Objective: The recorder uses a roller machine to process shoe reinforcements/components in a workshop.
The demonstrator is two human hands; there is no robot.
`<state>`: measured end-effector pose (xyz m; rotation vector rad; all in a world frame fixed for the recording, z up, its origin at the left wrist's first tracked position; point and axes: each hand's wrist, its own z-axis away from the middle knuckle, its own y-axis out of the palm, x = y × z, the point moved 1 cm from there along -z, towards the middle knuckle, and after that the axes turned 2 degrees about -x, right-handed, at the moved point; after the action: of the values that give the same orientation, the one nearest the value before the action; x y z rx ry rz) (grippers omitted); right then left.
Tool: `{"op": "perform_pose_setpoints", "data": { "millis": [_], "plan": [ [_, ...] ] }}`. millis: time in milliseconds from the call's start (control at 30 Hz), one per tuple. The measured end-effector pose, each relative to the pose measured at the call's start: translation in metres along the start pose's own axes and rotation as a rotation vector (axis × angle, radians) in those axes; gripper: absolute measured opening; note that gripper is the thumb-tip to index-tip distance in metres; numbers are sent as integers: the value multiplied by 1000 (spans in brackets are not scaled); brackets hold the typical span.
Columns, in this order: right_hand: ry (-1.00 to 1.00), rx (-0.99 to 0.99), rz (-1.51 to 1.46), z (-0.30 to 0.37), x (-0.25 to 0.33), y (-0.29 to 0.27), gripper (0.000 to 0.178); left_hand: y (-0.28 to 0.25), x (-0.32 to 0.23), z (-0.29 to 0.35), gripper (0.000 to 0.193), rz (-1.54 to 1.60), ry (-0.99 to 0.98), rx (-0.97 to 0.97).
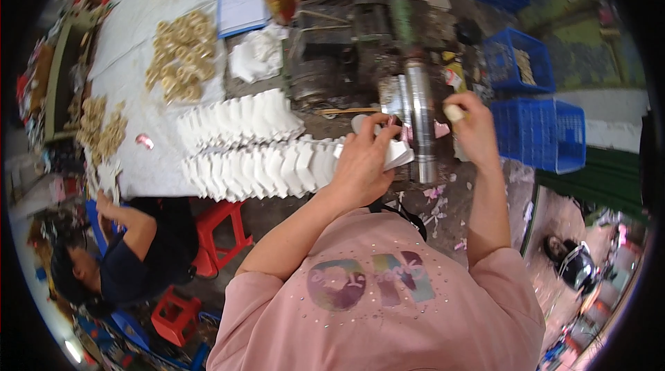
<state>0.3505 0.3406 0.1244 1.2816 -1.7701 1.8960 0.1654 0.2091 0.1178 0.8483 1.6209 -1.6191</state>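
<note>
My left hand grips a small stack of white cut pieces and presses it against the shiny metal roller of a dark, greasy machine. My right hand reaches past the right side of the roller, one fingertip wrapped in pale tape; whether it holds anything is not clear. Two long fanned rows of the same white pieces lie on the bench just left of my left hand.
Piles of tan rings and a blue clipboard lie on the white sheet. Blue plastic crates stand at the right. A seated person in dark clothes works at lower left beside red stools.
</note>
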Motion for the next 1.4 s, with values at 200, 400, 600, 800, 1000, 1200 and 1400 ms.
{"op": "perform_pose_setpoints", "data": {
  "millis": [200, 400, 600, 800, 1000, 1200, 1400],
  "plan": [
    [159, -26, -97, 7, -6, -4, 14, -56, 63, 18, 47, 73, 52, -294],
    [228, -72, -178, 14, -1, 0, 20, -137, 186, 46, 50, -639, -183, -535],
    [172, -113, -164, 12, 7, 4, 21, -113, 228, 67, 45, -821, -198, 73],
    [158, -140, -232, 15, 27, -4, 19, -125, 167, 50, 46, -578, -310, 78],
    [-95, 157, -364, 23, 96, 44, 14, -93, 75, 37, 56, 1043, -168, -299],
    [-265, 98, -360, 37, 119, 89, 19, -50, 22, 28, 75, 1407, -117, -307],
    [-183, 85, -411, 33, 107, 85, 21, -41, 15, 24, 78, 1400, -162, -297]
  ]
}}
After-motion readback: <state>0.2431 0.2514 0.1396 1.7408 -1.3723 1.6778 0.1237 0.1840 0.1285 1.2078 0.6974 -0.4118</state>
